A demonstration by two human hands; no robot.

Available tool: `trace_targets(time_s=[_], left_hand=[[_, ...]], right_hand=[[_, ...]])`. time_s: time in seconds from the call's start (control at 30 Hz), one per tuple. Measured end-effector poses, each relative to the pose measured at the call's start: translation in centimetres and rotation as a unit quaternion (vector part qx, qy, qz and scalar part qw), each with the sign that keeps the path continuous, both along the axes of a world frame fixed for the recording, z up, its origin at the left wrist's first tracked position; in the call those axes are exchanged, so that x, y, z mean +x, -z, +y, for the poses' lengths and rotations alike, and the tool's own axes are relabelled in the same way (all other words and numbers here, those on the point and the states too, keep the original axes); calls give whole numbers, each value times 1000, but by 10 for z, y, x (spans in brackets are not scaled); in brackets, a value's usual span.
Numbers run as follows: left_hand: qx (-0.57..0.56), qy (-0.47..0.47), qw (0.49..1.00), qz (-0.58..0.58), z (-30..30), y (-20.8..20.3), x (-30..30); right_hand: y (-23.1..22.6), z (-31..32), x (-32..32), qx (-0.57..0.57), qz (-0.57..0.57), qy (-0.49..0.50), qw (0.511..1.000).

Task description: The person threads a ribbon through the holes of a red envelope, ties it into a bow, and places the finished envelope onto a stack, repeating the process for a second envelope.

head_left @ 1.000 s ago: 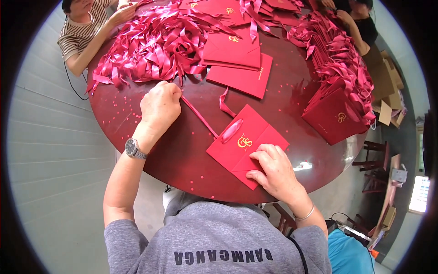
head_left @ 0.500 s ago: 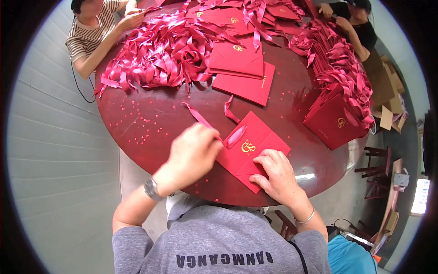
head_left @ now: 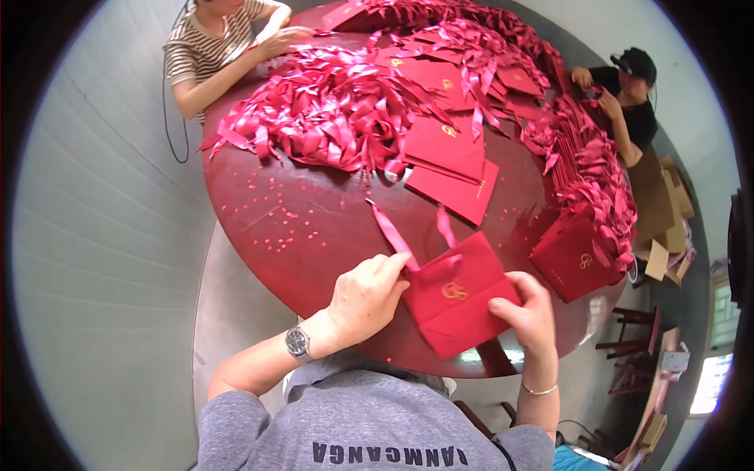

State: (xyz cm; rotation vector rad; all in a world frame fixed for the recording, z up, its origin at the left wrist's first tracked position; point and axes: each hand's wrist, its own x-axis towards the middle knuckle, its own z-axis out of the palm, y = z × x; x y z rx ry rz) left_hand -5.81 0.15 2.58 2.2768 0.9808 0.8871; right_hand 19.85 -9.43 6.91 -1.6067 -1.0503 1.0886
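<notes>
A flat red paper gift bag (head_left: pixel 463 306) with a gold emblem is raised slightly over the table's near edge, tilted. My right hand (head_left: pixel 530 314) grips its right side, thumb on the front face and fingers behind. At the bag's upper left corner, my left hand (head_left: pixel 373 294) pinches the edge where a pink ribbon (head_left: pixel 387 228) comes out; whether the fingers hold ribbon, paper or both is partly hidden. A second ribbon end (head_left: pixel 446 228) sticks up from the bag's top edge.
The dark red round table (head_left: pixel 345 228) holds a heap of pink ribbons (head_left: pixel 322 110), stacked flat red bags (head_left: pixel 448 149) and a row of ribboned bags (head_left: pixel 577 259) at right. Small red paper dots (head_left: pixel 287 224) lie scattered. Two people sit across; cardboard boxes (head_left: pixel 667 204) stand at right.
The bag has come up off the tabletop and turned. My left hand has closed in on its upper left corner, and my right hand has shifted from lying on the bag to gripping its side.
</notes>
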Motion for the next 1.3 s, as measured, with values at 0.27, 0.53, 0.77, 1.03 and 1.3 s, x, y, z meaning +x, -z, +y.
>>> trace_targets(time_s=[0.27,0.53,0.77,1.03,1.3], left_hand=[[109,-162,980,40,111,-2,-17],[53,-213,968,120,160,10,-11],[123,89,988,30,38,-56,-9],[23,189,982,-8,-5,-62,-10],[31,89,995,-17,42,-36,35]], right_hand=[[-37,19,-25,337,-534,57,773],[-5,26,-74,156,-508,-209,821],[-29,68,-80,391,-416,-173,803],[-20,18,-85,244,-179,-200,932],[-10,6,-29,155,-284,-101,941]])
